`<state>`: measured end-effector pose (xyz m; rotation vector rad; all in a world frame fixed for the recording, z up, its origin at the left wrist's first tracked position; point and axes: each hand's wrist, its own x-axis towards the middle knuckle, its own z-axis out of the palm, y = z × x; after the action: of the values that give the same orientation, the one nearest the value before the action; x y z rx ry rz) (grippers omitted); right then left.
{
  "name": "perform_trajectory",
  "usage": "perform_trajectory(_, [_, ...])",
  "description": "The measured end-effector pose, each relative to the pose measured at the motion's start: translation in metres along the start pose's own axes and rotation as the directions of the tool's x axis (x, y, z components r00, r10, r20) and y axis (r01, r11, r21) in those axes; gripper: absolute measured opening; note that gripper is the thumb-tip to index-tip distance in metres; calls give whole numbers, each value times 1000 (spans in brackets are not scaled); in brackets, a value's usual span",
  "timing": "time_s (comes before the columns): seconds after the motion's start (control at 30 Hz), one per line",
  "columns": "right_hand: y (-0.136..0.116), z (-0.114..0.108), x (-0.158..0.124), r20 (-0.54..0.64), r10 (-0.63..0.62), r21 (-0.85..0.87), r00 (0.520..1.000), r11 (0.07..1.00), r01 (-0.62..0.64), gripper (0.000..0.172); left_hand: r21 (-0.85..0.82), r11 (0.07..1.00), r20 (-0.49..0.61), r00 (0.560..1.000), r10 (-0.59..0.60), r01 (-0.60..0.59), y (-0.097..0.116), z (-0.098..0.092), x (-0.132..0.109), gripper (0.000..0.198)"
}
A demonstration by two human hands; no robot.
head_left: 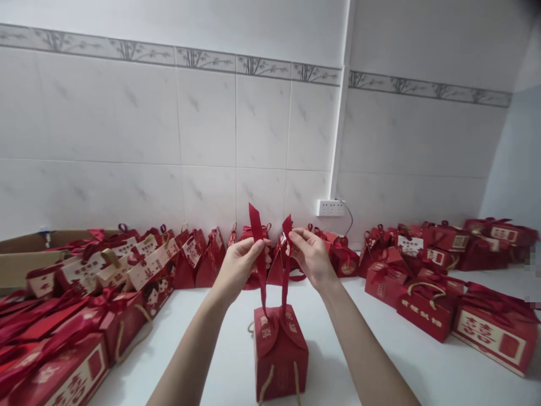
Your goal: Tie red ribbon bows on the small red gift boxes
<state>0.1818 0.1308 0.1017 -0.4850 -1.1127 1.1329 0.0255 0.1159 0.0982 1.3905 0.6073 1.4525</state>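
A red gift box (281, 355) with a folded top and rope handles stands upright on the white table in front of me. Two ends of one red ribbon rise from its top, held up and apart above it. Pinched in my left hand (242, 264) is the left ribbon end (256, 223), its tip sticking up past the thumb. My right hand (311, 256) pinches the right ribbon end (287, 225) near its tip. Both stretches of ribbon run down to the middle of the box top, where the flaps meet.
Red gift boxes with bows (494, 327) stand at the right, and more red boxes (71, 366) crowd the left. Several triangular boxes (190, 259) line the wall. A cardboard box (25, 265) is at far left. A power strip (330, 208) is on the wall.
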Motion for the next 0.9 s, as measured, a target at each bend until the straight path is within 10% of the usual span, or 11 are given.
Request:
perform_trajectory(0.4, [-19, 7, -15, 79, -179, -198, 981, 961, 191, 18, 116, 993, -69, 998, -4, 12, 5, 4, -4, 33])
perform_trajectory(0.9, [-21, 20, -28, 198, -403, -375, 894, 811, 449, 9, 483, 860, 221, 973, 64, -166, 25, 29, -30, 24])
